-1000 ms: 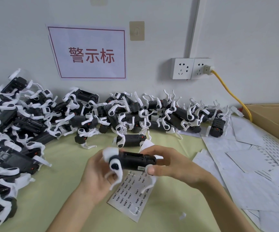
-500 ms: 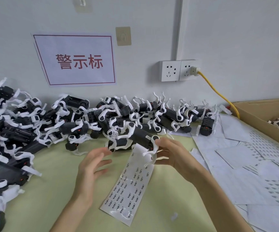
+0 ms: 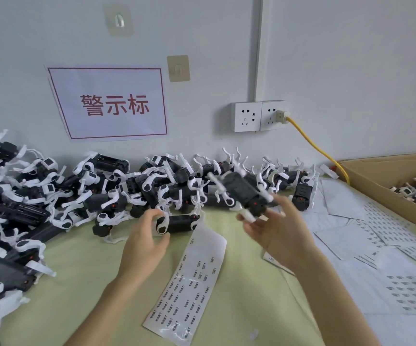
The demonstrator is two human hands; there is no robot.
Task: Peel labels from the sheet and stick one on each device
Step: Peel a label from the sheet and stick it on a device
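My right hand point(image 3: 280, 229) grips a black device with white clips point(image 3: 243, 193) by its lower end, tilted and raised over the far pile; the device is motion-blurred. My left hand point(image 3: 143, 242) holds nothing, its fingers curled apart just left of another black device point(image 3: 179, 224) that lies on the green table. A long label sheet point(image 3: 189, 283) with several small printed labels lies between my forearms, its far end curling up. A big heap of the same devices point(image 3: 82, 193) stretches along the wall and down the left side.
Spent white backing sheets point(image 3: 366, 248) cover the table on the right. A cardboard box point(image 3: 376, 181) at the far right holds more devices. A yellow cable point(image 3: 314, 143) runs from the wall socket point(image 3: 259, 116) toward the box. A red-bordered sign point(image 3: 112, 103) hangs on the wall.
My left hand has let go of the device and reached toward one lying on the table. My right hand has carried the device away to the far right, over the pile.
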